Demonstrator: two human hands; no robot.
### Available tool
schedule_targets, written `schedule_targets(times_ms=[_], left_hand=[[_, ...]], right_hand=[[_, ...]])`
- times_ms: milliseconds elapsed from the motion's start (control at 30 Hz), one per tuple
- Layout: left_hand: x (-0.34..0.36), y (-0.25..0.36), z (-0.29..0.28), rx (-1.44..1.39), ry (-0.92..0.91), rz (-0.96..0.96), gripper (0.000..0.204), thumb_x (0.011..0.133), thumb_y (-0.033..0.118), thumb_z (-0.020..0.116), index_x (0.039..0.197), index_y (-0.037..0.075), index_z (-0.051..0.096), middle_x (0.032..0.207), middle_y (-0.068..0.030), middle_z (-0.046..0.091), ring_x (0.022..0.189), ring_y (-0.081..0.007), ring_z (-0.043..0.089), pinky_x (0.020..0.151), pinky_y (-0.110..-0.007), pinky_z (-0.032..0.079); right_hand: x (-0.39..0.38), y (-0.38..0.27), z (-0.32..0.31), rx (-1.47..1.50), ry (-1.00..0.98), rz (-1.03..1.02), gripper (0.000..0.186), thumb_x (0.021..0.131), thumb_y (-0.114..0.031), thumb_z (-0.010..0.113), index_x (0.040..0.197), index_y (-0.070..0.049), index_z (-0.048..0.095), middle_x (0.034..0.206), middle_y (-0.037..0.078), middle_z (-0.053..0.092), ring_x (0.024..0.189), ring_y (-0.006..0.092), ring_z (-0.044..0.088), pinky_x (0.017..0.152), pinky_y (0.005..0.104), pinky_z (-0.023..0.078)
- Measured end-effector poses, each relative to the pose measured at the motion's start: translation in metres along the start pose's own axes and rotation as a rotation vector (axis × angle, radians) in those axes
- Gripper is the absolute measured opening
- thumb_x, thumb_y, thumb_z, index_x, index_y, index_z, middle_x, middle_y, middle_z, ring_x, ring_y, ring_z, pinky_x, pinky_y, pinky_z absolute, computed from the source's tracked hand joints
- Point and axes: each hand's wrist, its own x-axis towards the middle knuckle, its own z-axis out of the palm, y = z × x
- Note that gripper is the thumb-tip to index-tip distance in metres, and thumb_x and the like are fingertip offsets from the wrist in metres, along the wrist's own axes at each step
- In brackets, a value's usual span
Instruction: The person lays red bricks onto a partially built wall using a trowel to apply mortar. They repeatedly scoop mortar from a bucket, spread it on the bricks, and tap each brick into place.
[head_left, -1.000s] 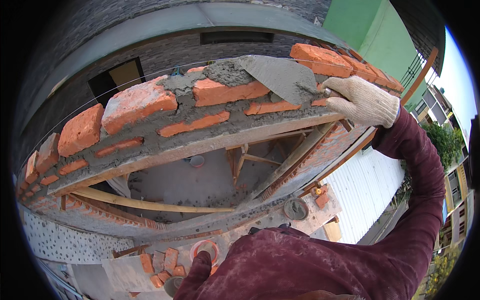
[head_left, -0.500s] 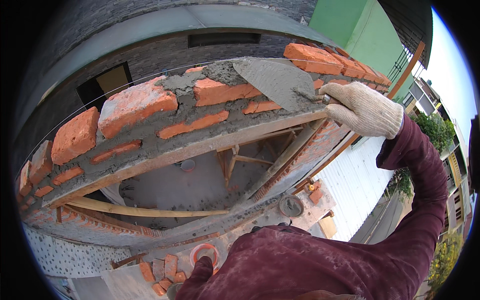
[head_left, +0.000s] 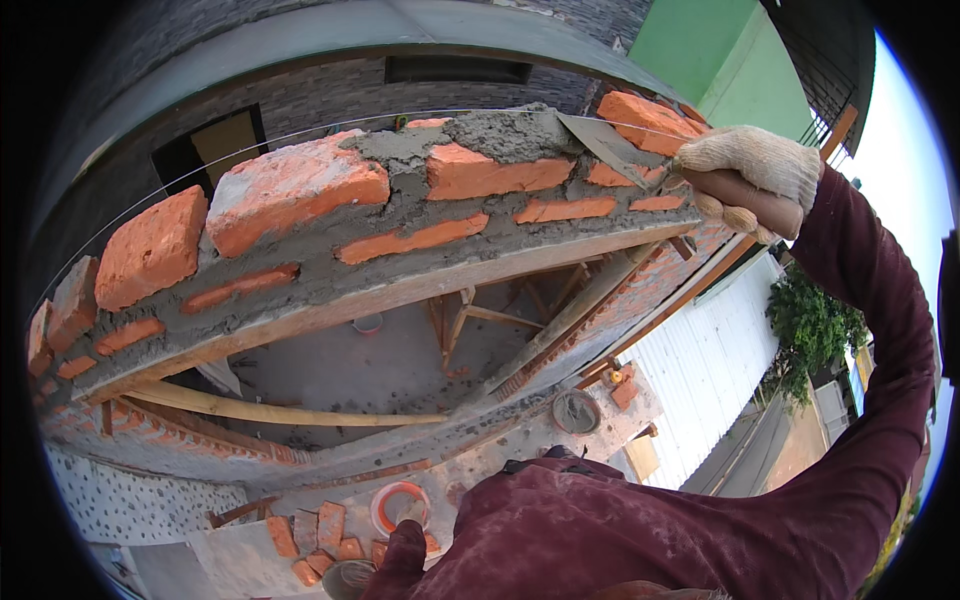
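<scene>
My gloved right hand (head_left: pixel 750 170) grips the wooden handle of a trowel (head_left: pixel 610 145), its grey blade tilted over wet mortar (head_left: pixel 500 130) atop the curved brick wall (head_left: pixel 500 175), beside a raised red brick (head_left: pixel 640 120). A thin string line (head_left: pixel 280 140) runs along the wall top. My left hand (head_left: pixel 408 512) hangs low at the bottom, mostly hidden by its maroon sleeve, over or near an orange-rimmed bucket (head_left: pixel 383 496) on the surface below; its fingers are not clear.
A timber board (head_left: pixel 460 265) borders the wall above a deep opening with wooden braces (head_left: pixel 500 315). Below are a platform with loose bricks (head_left: pixel 330 525) and a bucket of mortar (head_left: pixel 575 408). A white corrugated roof (head_left: pixel 700 370) and street lie at right, a dark stone-clad facade (head_left: pixel 310 110) beyond the wall.
My right hand has risen and rolled over, swinging the trowel blade up and rightward from nearly flat to a steeper tilt, uncovering more brickwork. The view has shifted slightly.
</scene>
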Motion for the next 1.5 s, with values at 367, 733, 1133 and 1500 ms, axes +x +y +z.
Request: schedule_targets(times_ms=[367,733,1133,1500], left_hand=[[0.010,-0.037,0.027,-0.010,-0.018,-0.011,0.061,0.099,0.049,0.046,0.126,0.000,0.070,0.122,-0.0222,0.072,0.121,-0.0381,0.065,0.103,-0.047,0.045],[0.002,-0.007,-0.014,-0.057,-0.005,-0.011,0.058,0.098,0.046,0.049,0.125,-0.001,0.070,0.123,-0.0220,0.072,0.122,-0.0375,0.064,0.103,-0.047,0.045],[0.006,0.073,-0.088,0.223,0.154,0.268,0.053,0.098,0.043,0.053,0.119,-0.002,0.071,0.124,-0.0223,0.072,0.119,-0.0376,0.064,0.101,-0.047,0.047],[-0.026,0.092,-0.028,0.479,-0.114,0.060,0.060,0.097,0.052,0.060,0.133,0.005,0.054,0.133,-0.0257,0.055,0.126,-0.0415,0.053,0.108,-0.046,0.042]], right_hand=[[0.082,-0.100,0.021,0.241,-0.706,0.137,0.046,0.109,-0.031,0.051,0.130,0.010,0.056,0.088,0.021,0.071,0.063,0.0205,0.075,0.052,0.0278,0.066],[0.013,0.063,0.086,-0.766,0.266,-0.553,0.038,0.104,-0.033,0.056,0.124,0.000,0.062,0.096,0.020,0.071,0.090,0.0368,0.073,0.081,0.0463,0.058],[0.100,0.223,0.084,-0.389,0.732,-0.531,0.042,0.100,-0.023,0.060,0.136,-0.002,0.058,0.115,0.023,0.071,0.104,0.0406,0.070,0.088,0.0464,0.056],[0.045,0.478,0.141,-0.077,0.760,-0.030,0.038,0.089,-0.026,0.070,0.118,-0.002,0.066,0.094,0.022,0.070,0.089,0.0424,0.071,0.079,0.0460,0.056]])
